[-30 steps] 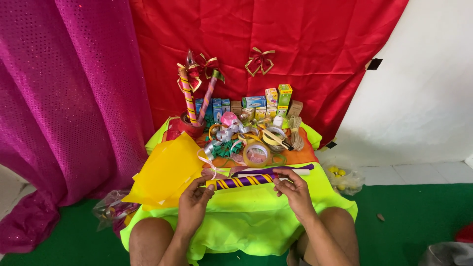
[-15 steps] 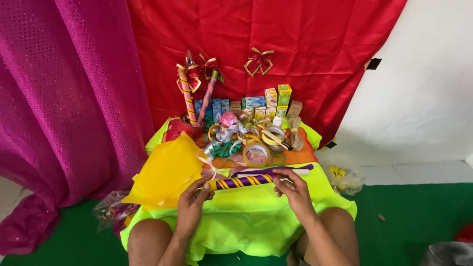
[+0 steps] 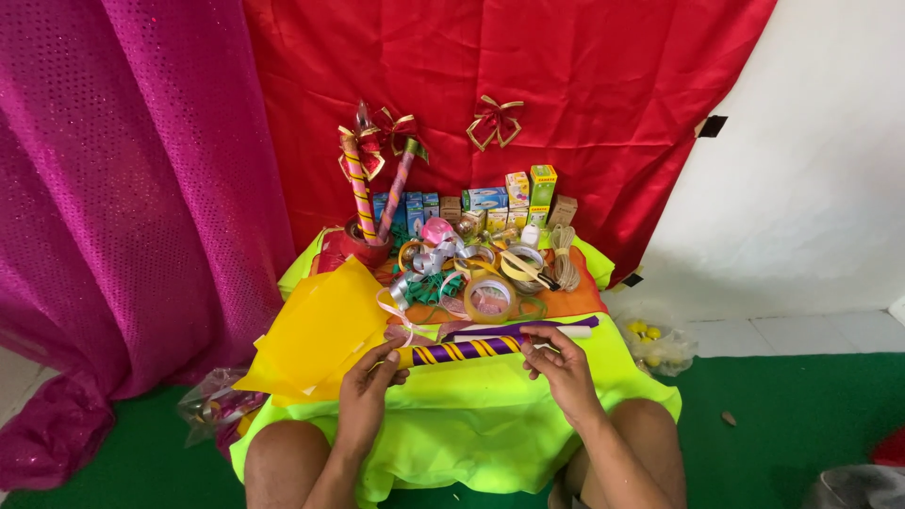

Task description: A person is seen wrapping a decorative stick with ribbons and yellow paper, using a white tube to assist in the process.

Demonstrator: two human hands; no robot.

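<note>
Seen along the red backdrop: a row of small boxes (image 3: 490,203), blue at left, brown, yellow and green stacked at right; clear bag (image 3: 655,344) on floor.

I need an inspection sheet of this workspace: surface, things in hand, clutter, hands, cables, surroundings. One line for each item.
Surface: low table under a neon yellow-green cloth, with an orange cloth behind.
Things in hand: purple and yellow striped roll, held level at both ends.
Clutter: yellow paper sheets, tape roll, ribbon spools, small boxes, two upright striped rolls in a red pot.
Hands: left hand grips the left end; right hand pinches the right end.
Cables: nothing seen.
Surroundings: red drape, pink sequin curtain, green floor.
</note>
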